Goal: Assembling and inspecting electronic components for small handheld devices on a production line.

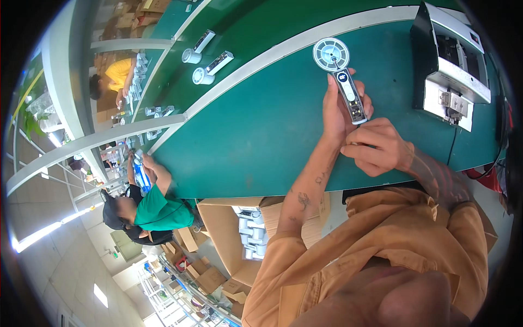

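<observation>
A white handheld fan [350, 91] with a round, spoked head is held up over the green table [245, 136]. Its handle lacks a cover on the side facing me, so a circuit board and a pale oval part show. My left hand [336, 111] is wrapped round the handle from behind, thumb on one side and fingers on the other. Close to the handle's lower end, my right hand [378, 146] is closed in a pinch. Whatever sits between those fingertips is too small to make out.
A black and white bench machine [455, 68] with a metal fixture stands at the right, its cable running down the table. More fan units [204, 75] lie on the green belt beyond the pale rail [261, 60]. An open carton [220, 231] holds white parts. Co-workers sit at left.
</observation>
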Tool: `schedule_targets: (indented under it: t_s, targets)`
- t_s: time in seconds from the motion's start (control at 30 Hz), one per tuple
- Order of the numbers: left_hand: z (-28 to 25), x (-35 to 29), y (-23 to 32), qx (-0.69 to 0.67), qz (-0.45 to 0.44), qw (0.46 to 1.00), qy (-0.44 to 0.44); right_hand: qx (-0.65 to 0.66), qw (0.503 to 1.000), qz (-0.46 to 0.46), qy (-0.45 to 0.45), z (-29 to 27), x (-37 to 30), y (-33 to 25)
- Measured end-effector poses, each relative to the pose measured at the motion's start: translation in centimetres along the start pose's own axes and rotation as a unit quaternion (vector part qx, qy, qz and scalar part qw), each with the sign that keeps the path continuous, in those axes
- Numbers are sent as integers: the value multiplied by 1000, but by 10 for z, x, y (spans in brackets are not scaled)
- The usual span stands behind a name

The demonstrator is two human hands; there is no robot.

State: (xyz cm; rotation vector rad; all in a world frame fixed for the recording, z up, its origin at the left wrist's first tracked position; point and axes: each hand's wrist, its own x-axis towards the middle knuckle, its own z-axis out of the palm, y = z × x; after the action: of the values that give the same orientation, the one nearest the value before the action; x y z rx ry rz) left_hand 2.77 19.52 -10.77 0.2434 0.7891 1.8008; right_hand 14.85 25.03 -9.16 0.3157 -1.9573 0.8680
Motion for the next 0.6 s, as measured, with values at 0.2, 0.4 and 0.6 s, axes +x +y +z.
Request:
schedule_targets:
  t_s: [0.2, 0.4, 0.6]
  targets:
    - [4, -11, 8, -65, -28, 997, -28, -32, 999, -26, -2, -1, -4, -5]
    - [-29, -13, 10, -164, -3, 957, -238, -29, 998, -53, -14, 2, 2, -5]
    - [-42, -10, 2, -139, -2, 959, -249, -29, 999, -21, -33, -2, -4, -6]
